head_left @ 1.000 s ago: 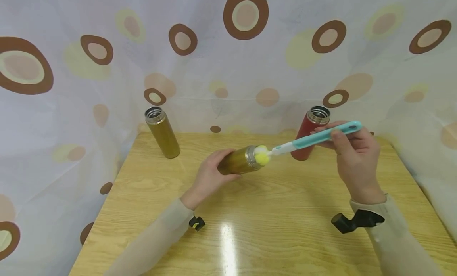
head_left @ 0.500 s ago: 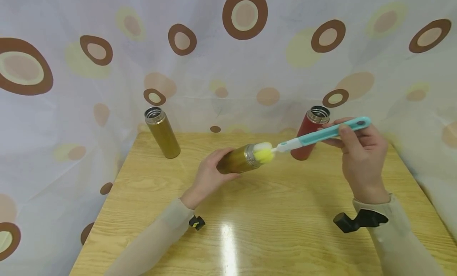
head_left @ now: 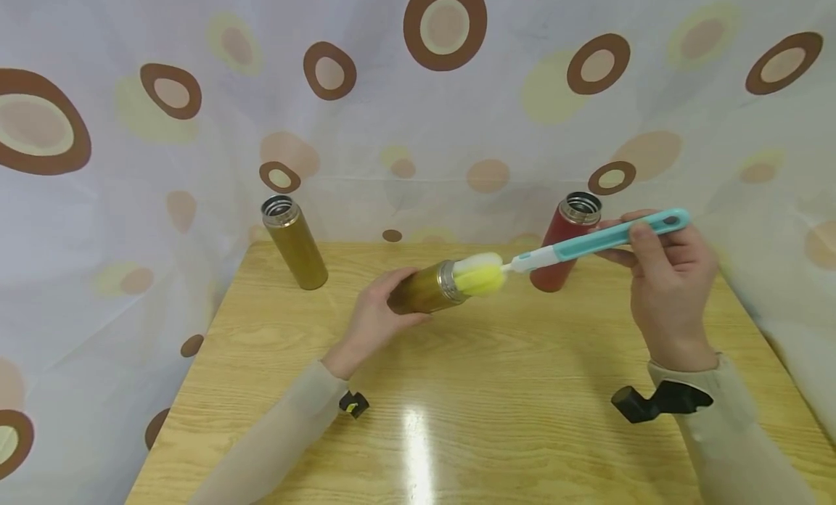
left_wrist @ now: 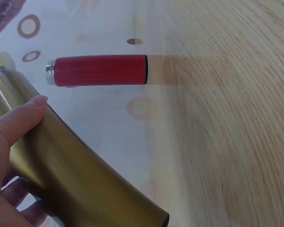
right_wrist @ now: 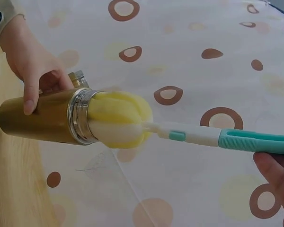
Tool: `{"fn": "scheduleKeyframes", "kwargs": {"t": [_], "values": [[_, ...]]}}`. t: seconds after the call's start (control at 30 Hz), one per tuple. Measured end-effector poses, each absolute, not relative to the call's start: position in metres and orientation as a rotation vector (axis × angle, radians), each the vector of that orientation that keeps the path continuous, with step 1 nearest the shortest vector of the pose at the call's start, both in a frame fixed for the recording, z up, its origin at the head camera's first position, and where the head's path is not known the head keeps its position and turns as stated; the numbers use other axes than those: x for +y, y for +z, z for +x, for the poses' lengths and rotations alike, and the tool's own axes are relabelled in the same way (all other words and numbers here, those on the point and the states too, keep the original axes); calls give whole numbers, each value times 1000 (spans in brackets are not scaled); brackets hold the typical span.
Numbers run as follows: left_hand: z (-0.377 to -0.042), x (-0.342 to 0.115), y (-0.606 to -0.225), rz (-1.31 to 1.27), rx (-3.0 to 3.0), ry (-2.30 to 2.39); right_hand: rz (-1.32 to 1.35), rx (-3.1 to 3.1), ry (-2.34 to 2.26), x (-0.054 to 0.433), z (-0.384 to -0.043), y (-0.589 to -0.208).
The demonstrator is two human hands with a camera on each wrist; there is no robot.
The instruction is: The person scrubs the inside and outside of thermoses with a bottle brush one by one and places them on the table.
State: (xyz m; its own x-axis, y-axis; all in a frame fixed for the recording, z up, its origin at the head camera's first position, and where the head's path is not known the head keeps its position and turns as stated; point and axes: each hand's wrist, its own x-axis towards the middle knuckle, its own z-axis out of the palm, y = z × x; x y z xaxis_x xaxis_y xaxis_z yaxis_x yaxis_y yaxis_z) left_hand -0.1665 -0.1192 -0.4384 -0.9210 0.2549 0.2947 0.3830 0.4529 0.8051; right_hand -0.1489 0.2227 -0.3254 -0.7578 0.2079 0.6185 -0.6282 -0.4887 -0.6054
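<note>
My left hand (head_left: 375, 316) grips a gold thermos bottle (head_left: 418, 291) round its body, tilted on its side above the table with its open mouth toward the right. In my right hand (head_left: 673, 294) is the turquoise and white handle of a bottle brush (head_left: 594, 241), pinched between thumb and fingers. The yellow and white sponge head (right_wrist: 123, 118) sits partly in the bottle's steel mouth (right_wrist: 80, 116), much of it bulging outside. In the left wrist view the gold bottle (left_wrist: 80, 165) fills the lower left, thumb across it. The sponge's tip is hidden inside.
A second gold bottle (head_left: 297, 247) stands uncapped at the back left of the wooden table (head_left: 496, 403). Behind the brush handle, a red bottle (head_left: 562, 233) stands uncapped at the back right. A patterned cloth (head_left: 418, 120) hangs close behind the table.
My right hand has moved a little right and up, drawing the brush outward. More of the sponge head shows outside the bottle's mouth. My left hand keeps its grip, almost still.
</note>
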Motion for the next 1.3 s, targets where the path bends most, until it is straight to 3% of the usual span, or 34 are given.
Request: {"fn": "scheduleKeyframes", "kwargs": {"t": [0.5, 0.77, 1.03, 1.13, 1.3], "values": [[-168, -121, -440, -519, -2566, -1453, 651, -1147, 2390, 228, -153, -330], [-169, -122, -438, -478, -2570, -1446, 687, -1432, 2383, 233, -155, -337], [-168, -125, -439, -496, -2565, -1446, 831, -1544, 2458, 240, -159, -332], [-169, -126, -439, -512, -2557, -1443, 832, -1752, 2374, 245, -158, -328], [-169, -128, -439, -523, -2563, -1431, 580, -2314, 1883, 251, -152, -322]]}}
